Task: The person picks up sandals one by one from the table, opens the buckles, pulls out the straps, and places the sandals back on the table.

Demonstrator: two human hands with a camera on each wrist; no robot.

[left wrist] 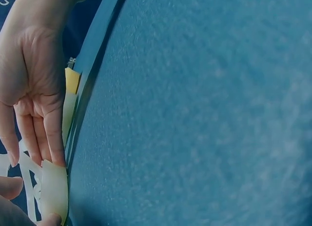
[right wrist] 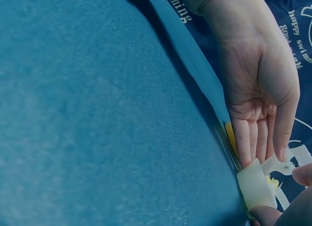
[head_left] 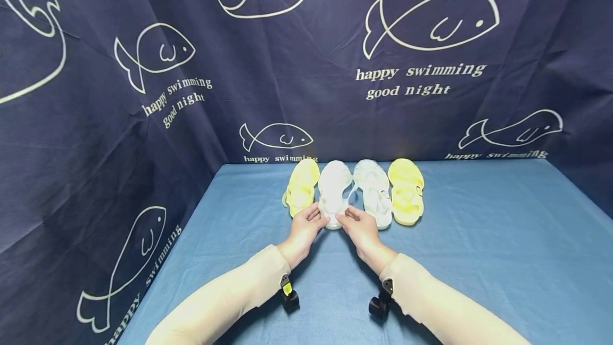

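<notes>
A white sandal [head_left: 334,177] lies toe away from me, its near end between my two hands. My left hand [head_left: 301,232] pinches the left side, thumb over the top edge. From the right, my right hand [head_left: 363,233] pinches the same end in mirror fashion, its thumb close to the other. Both wrist views show the sandal's pale end between the hands, with long fingers reaching along its sides. Left of it is a yellow sandal [head_left: 304,175]; right of it lie a pale greenish-white sandal [head_left: 370,174] and another yellow sandal [head_left: 406,174].
The sandals form a row near the back edge of a blue cloth-covered table [head_left: 479,238]. A dark blue curtain [head_left: 330,79] with white fish drawings and lettering hangs behind and along the left side. Black wrist cameras hang under both sleeves.
</notes>
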